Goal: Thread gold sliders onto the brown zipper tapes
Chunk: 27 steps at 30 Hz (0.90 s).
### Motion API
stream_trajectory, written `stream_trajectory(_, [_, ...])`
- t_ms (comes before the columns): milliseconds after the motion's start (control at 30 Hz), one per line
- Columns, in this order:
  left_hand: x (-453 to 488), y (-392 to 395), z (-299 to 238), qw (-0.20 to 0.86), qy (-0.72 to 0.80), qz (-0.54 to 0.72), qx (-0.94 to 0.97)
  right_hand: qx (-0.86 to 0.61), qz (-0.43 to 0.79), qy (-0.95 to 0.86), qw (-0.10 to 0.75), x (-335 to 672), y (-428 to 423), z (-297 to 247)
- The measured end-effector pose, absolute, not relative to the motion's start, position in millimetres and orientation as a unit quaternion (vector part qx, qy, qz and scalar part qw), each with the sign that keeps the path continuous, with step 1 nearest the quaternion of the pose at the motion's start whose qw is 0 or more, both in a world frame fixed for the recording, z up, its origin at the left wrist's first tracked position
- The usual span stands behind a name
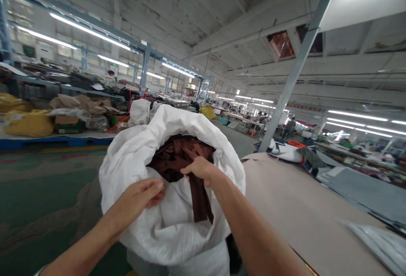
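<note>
A large white woven sack point(136, 153) stands open in front of me, its rim rolled down, filled with dark brown fabric point(177, 153). My right hand point(201, 169) is closed on a strip of that brown fabric, which hangs down over the sack's front. My left hand point(141, 195) presses on the sack's near rim, fingers curled and pinching the white material.
A tan cutting table point(301, 212) runs along my right, with grey cloth point(358, 187) on it. A steel post point(292, 81) rises beyond. Piled bags and boxes point(28, 121) sit on a pallet at left. The green floor point(41, 191) lies left. A person point(289, 126) stands far off.
</note>
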<state>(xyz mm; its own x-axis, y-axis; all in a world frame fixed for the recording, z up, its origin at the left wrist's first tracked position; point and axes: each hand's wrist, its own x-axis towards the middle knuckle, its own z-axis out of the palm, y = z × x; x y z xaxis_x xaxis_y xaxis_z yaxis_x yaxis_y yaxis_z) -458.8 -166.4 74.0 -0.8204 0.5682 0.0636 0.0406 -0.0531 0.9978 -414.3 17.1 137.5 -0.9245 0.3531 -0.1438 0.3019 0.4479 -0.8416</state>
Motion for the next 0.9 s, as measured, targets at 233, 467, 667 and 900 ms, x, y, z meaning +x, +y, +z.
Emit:
stream_trajectory(233, [-436.0,-151.0,85.8,0.380,0.465,0.782,0.167,-0.150,0.604,-0.783,-0.008,-368.4,21.8,167.3])
stream_trajectory(467, [-431.2,-115.0,108.6,0.370,0.282,0.873,0.148,-0.084,0.629,-0.773,-0.020,-347.1,18.7,137.3])
stream_trajectory(667, [-444.4,-90.4,116.3,0.304,0.234,0.919,0.089,-0.078,0.604,-0.791,-0.061,-335.2,35.9,124.3])
stream_trajectory(900, [-458.0,-101.0,109.3,0.244,0.257,0.930,0.095,-0.145,0.581,-0.800,0.019,-306.3,81.2,144.0])
